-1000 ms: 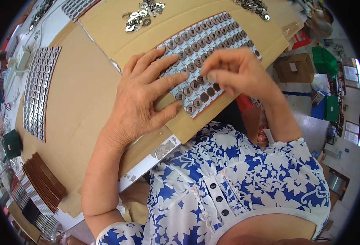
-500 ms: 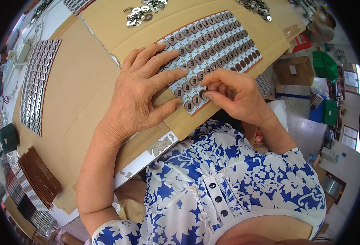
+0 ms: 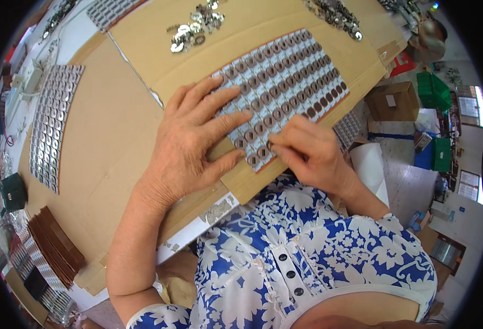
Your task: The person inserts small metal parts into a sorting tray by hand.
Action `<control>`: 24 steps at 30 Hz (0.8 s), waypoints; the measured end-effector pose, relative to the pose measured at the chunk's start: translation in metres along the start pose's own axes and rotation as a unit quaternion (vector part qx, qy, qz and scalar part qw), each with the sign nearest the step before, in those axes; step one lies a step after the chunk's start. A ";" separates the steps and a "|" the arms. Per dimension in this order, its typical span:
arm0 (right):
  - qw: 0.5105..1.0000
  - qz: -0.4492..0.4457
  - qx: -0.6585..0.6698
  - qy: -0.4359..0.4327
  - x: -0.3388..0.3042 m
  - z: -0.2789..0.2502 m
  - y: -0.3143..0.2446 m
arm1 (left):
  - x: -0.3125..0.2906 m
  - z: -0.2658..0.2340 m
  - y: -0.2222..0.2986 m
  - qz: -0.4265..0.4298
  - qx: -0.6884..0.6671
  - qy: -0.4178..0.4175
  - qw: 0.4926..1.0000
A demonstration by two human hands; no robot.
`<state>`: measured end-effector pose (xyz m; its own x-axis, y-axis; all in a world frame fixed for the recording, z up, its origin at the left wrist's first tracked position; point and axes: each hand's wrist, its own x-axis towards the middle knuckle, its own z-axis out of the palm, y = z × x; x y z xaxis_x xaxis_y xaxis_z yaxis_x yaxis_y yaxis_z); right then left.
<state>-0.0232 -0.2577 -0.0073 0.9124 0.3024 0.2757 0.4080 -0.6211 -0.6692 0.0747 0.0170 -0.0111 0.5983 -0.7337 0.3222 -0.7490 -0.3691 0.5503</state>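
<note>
A brown sheet (image 3: pixel 293 74) covered with rows of small square metal parts lies on a cardboard-covered table (image 3: pixel 110 142). My left hand (image 3: pixel 195 142) rests flat with fingers spread on the sheet's near left corner. My right hand (image 3: pixel 310 153) has its fingers pinched together at the sheet's near edge, touching one small metal part (image 3: pixel 267 149) in the nearest row. Whether that part is lifted or only pressed I cannot tell.
Loose metal parts lie in a pile (image 3: pixel 195 30) at the far side and another pile (image 3: pixel 334 13) far right. A second filled sheet (image 3: pixel 52 123) lies at left. Stacked brown sheets (image 3: pixel 52 247) sit near left. Cardboard box (image 3: pixel 392 101) and green crates (image 3: pixel 433 90) stand on the floor right.
My right hand has slid down the sheet toward its near edge, from the middle rows to the nearest row. My left hand has stayed flat on the sheet.
</note>
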 end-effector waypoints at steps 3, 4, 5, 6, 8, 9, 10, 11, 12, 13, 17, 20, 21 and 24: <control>0.999 -0.018 -0.041 0.000 -0.008 0.001 -0.012 | -0.002 0.001 0.003 -0.001 -0.014 -0.003 1.000; 0.999 -0.016 -0.039 -0.012 -0.009 0.001 -0.008 | -0.003 0.000 0.003 -0.003 -0.011 -0.002 1.000; 0.999 -0.021 -0.045 -0.004 -0.007 -0.003 -0.006 | -0.004 0.001 0.004 0.006 -0.006 0.002 1.000; 1.000 -0.010 0.003 -0.021 -0.003 -0.008 -0.003 | -0.004 0.002 0.004 0.005 -0.014 0.001 1.000; 1.000 0.008 0.024 -0.015 0.017 -0.022 -0.002 | -0.003 0.001 0.005 0.008 -0.023 0.000 1.000; 0.998 0.058 0.023 0.025 0.036 -0.029 0.000 | -0.003 0.000 0.005 0.011 -0.016 0.005 1.000; 0.992 0.107 0.023 0.064 0.056 -0.034 0.006 | -0.004 0.000 0.006 0.009 -0.014 0.006 1.000; 0.993 0.085 0.010 0.086 0.081 -0.039 0.026 | -0.003 -0.001 0.008 0.008 -0.015 0.005 1.000; 0.992 0.064 -0.001 0.109 0.109 -0.044 0.051 | -0.002 -0.003 0.010 0.006 -0.015 0.005 1.000; 0.991 0.033 -0.046 0.119 0.137 -0.049 0.069 | -0.002 -0.003 0.011 0.010 -0.011 0.007 1.000; 0.976 -0.086 -0.147 0.135 0.223 -0.060 0.131 | 0.004 -0.007 0.019 0.022 -0.014 0.003 1.000; 0.973 -0.023 -0.169 0.153 0.253 -0.050 0.139 | 0.004 -0.006 0.023 0.018 -0.018 0.000 1.000; 0.972 -0.037 -0.195 0.122 0.258 -0.051 0.142 | 0.005 -0.006 0.023 0.015 -0.022 -0.004 1.000; 0.972 -0.044 -0.218 0.078 0.248 -0.055 0.140 | 0.006 -0.004 0.020 0.022 -0.017 -0.003 1.000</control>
<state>0.2619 -0.3094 0.0055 0.8535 0.2752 0.4426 0.4276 -0.8553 -0.2928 0.0647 0.0073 0.0052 0.5625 -0.7524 0.3428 -0.7651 -0.3167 0.5606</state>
